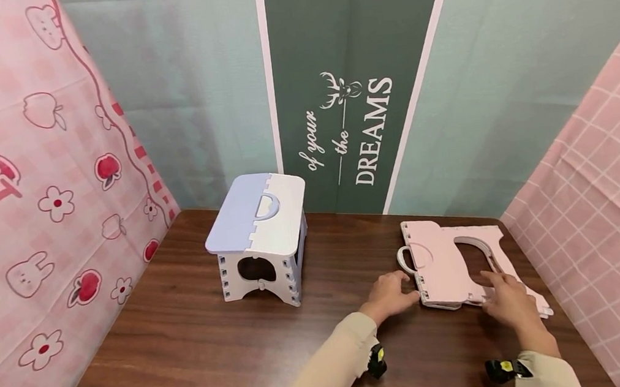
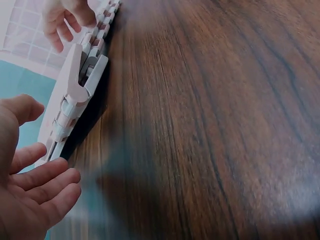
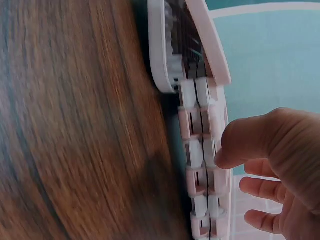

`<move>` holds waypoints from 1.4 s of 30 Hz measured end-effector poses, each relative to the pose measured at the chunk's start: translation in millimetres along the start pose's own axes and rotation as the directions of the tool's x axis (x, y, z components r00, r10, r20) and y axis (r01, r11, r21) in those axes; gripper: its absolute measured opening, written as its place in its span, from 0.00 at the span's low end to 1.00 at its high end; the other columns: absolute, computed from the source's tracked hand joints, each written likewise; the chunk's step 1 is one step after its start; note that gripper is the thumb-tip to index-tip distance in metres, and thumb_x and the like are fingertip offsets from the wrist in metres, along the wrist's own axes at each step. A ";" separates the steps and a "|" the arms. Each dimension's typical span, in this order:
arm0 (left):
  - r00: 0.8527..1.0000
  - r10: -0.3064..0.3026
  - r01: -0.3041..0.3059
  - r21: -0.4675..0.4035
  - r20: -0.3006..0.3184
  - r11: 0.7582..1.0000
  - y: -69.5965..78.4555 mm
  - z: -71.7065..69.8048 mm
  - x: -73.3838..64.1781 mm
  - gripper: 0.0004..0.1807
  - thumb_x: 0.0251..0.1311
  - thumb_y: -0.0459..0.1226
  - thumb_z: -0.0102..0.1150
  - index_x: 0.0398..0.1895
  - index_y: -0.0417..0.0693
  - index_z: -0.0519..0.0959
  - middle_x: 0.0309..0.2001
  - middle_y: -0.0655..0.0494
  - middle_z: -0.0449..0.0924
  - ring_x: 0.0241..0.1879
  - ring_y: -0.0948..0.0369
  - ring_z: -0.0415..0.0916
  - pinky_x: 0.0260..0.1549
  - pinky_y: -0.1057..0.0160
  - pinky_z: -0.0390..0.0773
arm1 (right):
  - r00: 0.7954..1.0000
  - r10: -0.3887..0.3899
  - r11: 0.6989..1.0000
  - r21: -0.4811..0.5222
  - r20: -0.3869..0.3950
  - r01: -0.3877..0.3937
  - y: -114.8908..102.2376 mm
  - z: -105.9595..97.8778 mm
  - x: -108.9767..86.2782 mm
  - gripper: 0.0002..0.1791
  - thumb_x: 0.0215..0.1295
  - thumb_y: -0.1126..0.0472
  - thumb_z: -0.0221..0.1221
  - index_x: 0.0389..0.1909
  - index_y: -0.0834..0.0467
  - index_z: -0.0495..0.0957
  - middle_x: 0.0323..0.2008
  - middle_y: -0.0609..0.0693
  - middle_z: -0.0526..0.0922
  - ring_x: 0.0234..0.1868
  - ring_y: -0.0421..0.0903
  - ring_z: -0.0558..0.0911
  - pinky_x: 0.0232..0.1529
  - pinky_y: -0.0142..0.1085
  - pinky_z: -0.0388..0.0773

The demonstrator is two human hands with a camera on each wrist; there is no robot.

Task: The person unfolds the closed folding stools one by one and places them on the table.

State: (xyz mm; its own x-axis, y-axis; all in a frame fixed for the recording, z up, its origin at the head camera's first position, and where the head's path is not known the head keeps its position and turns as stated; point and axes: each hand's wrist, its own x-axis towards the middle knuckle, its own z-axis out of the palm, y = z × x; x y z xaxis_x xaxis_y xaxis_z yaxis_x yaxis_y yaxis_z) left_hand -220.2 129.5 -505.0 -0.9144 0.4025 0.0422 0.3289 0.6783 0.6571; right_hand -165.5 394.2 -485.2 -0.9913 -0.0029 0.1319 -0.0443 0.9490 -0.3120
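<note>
A pink and white folding step stool (image 1: 444, 274) lies folded flat on the table at the right in the head view. Its carry handle (image 1: 402, 261) sticks out on the left side. My left hand (image 1: 390, 297) is beside that left edge, thumb and fingers spread apart around the corner. Over the stool's leg frame is my right hand (image 1: 512, 303), its thumb right at the hinged edge (image 3: 197, 150) in the right wrist view. The right fingers are loosely bent over the far side of that edge. Both palms look free of any held object.
A blue and white folding stool (image 1: 281, 220) stands unfolded at the back left of the brown wooden table (image 1: 191, 351). Pink cloths hang at the left (image 1: 59, 240) and right (image 1: 607, 241). Behind is a green curtain (image 1: 330, 44) with lettering.
</note>
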 end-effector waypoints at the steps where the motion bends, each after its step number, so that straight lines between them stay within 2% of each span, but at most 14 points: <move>1: 1.000 0.000 -0.001 -0.012 -0.009 1.000 -0.1 0.8 0.4 0.20 0.50 0.49 0.63 0.45 0.51 0.79 0.41 0.60 0.79 0.43 0.65 0.74 0.39 0.70 0.72 | 1.000 0.008 1.000 -0.001 0.002 -0.008 2.3 -0.6 0.0 0.36 0.42 0.66 0.62 0.58 0.65 0.64 0.51 0.75 0.63 0.47 0.76 0.63 0.32 0.66 0.60; 7: 0.998 -0.004 -0.002 -0.096 -0.063 0.995 0.9 6.7 2.9 0.17 0.47 0.47 0.64 0.39 0.48 0.80 0.31 0.61 0.79 0.33 0.68 0.73 0.32 0.73 0.71 | 0.998 0.054 0.999 -0.006 0.025 -0.054 15.3 -4.8 0.4 0.41 0.41 0.63 0.64 0.60 0.66 0.61 0.50 0.78 0.61 0.47 0.77 0.61 0.34 0.69 0.60; 13: 0.997 -0.031 0.016 -0.182 -0.076 0.983 4.9 11.9 5.0 0.15 0.45 0.43 0.65 0.36 0.46 0.81 0.23 0.62 0.75 0.24 0.70 0.69 0.27 0.74 0.69 | 0.989 0.125 0.992 -0.028 0.081 -0.123 27.9 -10.2 -0.3 0.46 0.41 0.57 0.66 0.61 0.70 0.56 0.49 0.78 0.58 0.47 0.79 0.59 0.34 0.68 0.59; 19: 0.997 -0.060 0.048 -0.264 -0.038 0.963 7.4 14.7 7.0 0.15 0.46 0.41 0.66 0.36 0.44 0.81 0.20 0.65 0.74 0.22 0.71 0.69 0.24 0.75 0.69 | 0.984 0.151 0.988 -0.059 0.094 -0.146 42.1 -11.0 1.0 0.51 0.38 0.53 0.70 0.58 0.76 0.55 0.49 0.79 0.58 0.46 0.81 0.59 0.38 0.68 0.60; 22: 0.997 -0.077 0.070 -0.286 -0.012 0.956 9.4 16.1 7.4 0.15 0.46 0.41 0.67 0.36 0.43 0.81 0.20 0.64 0.76 0.21 0.72 0.71 0.24 0.75 0.70 | 0.990 0.118 0.990 -0.081 0.083 -0.112 49.2 -11.5 0.2 0.49 0.36 0.54 0.70 0.55 0.78 0.59 0.48 0.79 0.61 0.46 0.78 0.61 0.41 0.66 0.61; 25: 0.996 -0.092 0.093 -0.284 0.017 0.954 11.2 18.1 7.0 0.15 0.47 0.41 0.67 0.38 0.43 0.82 0.20 0.64 0.77 0.21 0.72 0.71 0.24 0.75 0.70 | 0.992 0.099 0.991 -0.094 0.076 -0.092 55.8 -12.6 -1.1 0.44 0.35 0.54 0.70 0.49 0.78 0.64 0.43 0.79 0.66 0.44 0.75 0.65 0.41 0.63 0.64; 28: 0.995 -0.098 0.104 -0.286 0.034 0.953 12.2 20.0 6.0 0.15 0.48 0.40 0.67 0.38 0.42 0.83 0.19 0.64 0.76 0.21 0.71 0.71 0.24 0.74 0.70 | 0.990 0.119 0.990 -0.082 0.078 -0.112 61.3 -13.3 -2.7 0.43 0.35 0.53 0.70 0.47 0.78 0.65 0.41 0.80 0.66 0.42 0.75 0.66 0.39 0.62 0.65; 32: 0.990 -0.136 0.142 -0.357 0.040 0.923 13.3 21.7 5.2 0.16 0.48 0.39 0.67 0.40 0.40 0.81 0.17 0.63 0.76 0.23 0.69 0.72 0.27 0.73 0.71 | 0.986 0.148 0.988 -0.048 0.081 -0.145 68.2 -12.4 -4.1 0.46 0.36 0.51 0.71 0.48 0.80 0.63 0.39 0.80 0.68 0.41 0.76 0.66 0.40 0.61 0.65; 35: 0.988 -0.152 0.155 -0.417 0.040 0.896 14.4 22.6 5.4 0.17 0.48 0.37 0.66 0.43 0.38 0.80 0.16 0.61 0.77 0.22 0.68 0.74 0.27 0.73 0.71 | 0.981 0.167 0.986 -0.014 0.102 -0.166 71.9 -12.0 -3.9 0.44 0.36 0.52 0.72 0.43 0.82 0.64 0.33 0.76 0.72 0.37 0.73 0.70 0.38 0.59 0.68; 38: 0.990 -0.140 0.133 -0.400 0.013 0.907 16.0 24.6 6.0 0.17 0.48 0.35 0.66 0.42 0.38 0.80 0.17 0.61 0.78 0.23 0.67 0.75 0.29 0.73 0.71 | 0.976 0.183 0.983 0.004 0.122 -0.185 72.1 -12.7 -3.1 0.40 0.37 0.52 0.71 0.39 0.81 0.66 0.29 0.73 0.74 0.33 0.70 0.73 0.35 0.56 0.69; 42: 0.991 -0.128 0.110 -0.342 -0.030 0.933 17.7 28.4 6.3 0.16 0.46 0.36 0.67 0.39 0.40 0.79 0.20 0.62 0.79 0.32 0.66 0.72 0.36 0.72 0.69 | 0.975 0.185 0.982 -0.003 0.120 -0.186 71.2 -13.5 -3.2 0.40 0.37 0.52 0.71 0.39 0.81 0.66 0.30 0.73 0.74 0.33 0.69 0.73 0.35 0.56 0.69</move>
State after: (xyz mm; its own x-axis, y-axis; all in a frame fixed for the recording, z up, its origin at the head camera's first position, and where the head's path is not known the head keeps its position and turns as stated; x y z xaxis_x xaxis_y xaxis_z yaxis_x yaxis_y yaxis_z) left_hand -213.4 161.5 -514.5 -0.9556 0.2939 -0.0197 0.1257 0.4675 0.8750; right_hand -163.7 466.1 -495.1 -0.9899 0.1354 -0.0417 0.1415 0.9339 -0.3284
